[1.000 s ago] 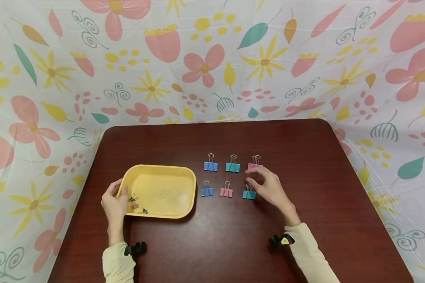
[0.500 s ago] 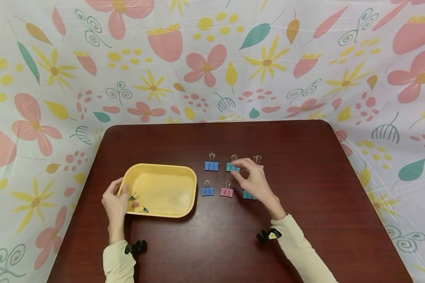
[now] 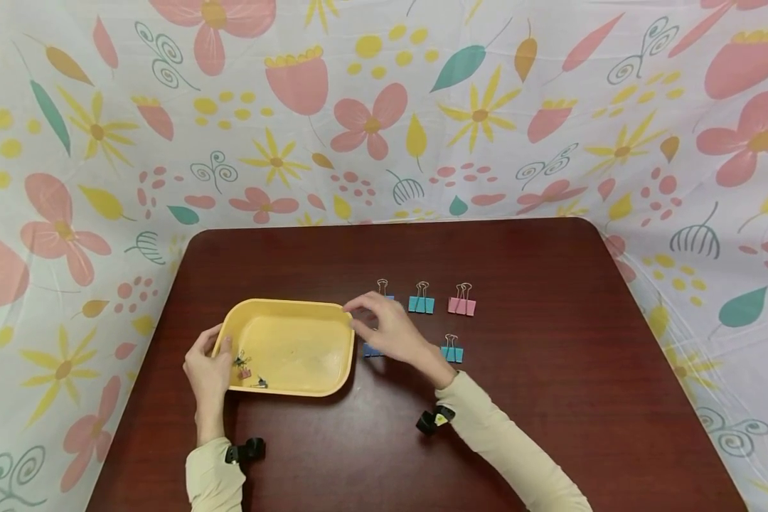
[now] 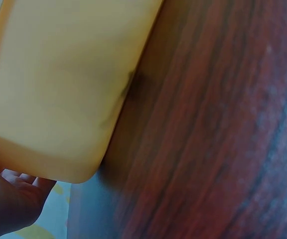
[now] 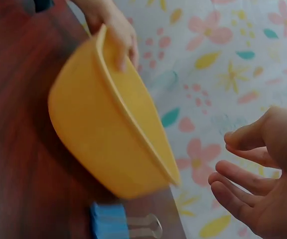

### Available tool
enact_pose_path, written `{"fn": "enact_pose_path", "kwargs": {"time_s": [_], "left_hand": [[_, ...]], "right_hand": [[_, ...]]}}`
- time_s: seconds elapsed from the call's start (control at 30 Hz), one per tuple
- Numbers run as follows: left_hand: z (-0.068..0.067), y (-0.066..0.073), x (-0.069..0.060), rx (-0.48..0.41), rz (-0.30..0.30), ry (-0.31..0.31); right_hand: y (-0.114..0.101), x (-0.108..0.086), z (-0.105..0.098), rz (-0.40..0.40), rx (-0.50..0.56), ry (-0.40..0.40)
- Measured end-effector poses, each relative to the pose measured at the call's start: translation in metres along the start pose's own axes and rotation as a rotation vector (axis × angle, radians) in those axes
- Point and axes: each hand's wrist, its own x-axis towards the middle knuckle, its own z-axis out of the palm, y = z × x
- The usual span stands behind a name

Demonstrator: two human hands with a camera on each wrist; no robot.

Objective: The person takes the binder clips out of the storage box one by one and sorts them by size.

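A yellow plastic tray point(image 3: 294, 348) lies on the left part of the table. My left hand point(image 3: 208, 366) grips its left end, with the thumb over the rim. Several small binder clips point(image 3: 243, 371) are gathered in the tray's lower left corner. At the tray's right rim hovers my right hand point(image 3: 390, 331), its fingers loosely bent and nothing between them in the right wrist view. Under and behind that hand are two blue binder clips, the near one point(image 3: 372, 350) and the far one point(image 3: 382, 286), both partly covered.
To the right stand a far teal binder clip point(image 3: 421, 304), a pink binder clip point(image 3: 462, 306) and a near teal binder clip point(image 3: 451, 354). The dark red-brown table point(image 3: 550, 284) ends at a flowered cloth point(image 3: 371, 163) behind and at the sides.
My right hand has swept left from the pink and teal clips, across the clip rows, to the tray's right rim. The left hand and the tray stay where they were.
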Motion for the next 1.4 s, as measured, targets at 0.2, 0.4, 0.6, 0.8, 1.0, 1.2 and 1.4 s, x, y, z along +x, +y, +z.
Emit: {"fn": "enact_pose_path", "kwargs": {"time_s": [0.2,0.4,0.6,0.8,1.0,1.2,1.4], "left_hand": [[-0.001,0.000,0.000,0.004,0.000,0.007],[-0.001,0.002,0.000,0.012,-0.001,0.007],[-0.001,0.002,0.000,0.019,0.003,0.000],[-0.001,0.002,0.000,0.035,0.020,0.001],[0.001,0.002,-0.002,0.027,0.029,0.003],[0.001,0.004,-0.003,0.011,0.033,-0.002],[0.000,0.005,-0.003,0.021,0.030,0.004]], "right_hand": [[-0.014,0.014,0.028,-0.044,0.023,-0.121],[-0.020,0.030,0.044,-0.010,0.081,-0.249],[-0.027,0.046,0.059,-0.008,0.064,-0.366],[-0.039,0.055,0.086,0.028,-0.135,-0.541],[-0.046,0.056,0.119,0.057,-0.193,-0.645],[-0.043,0.049,0.143,0.008,-0.154,-0.686],[-0.040,0.049,0.150,0.012,-0.125,-0.678]]}}
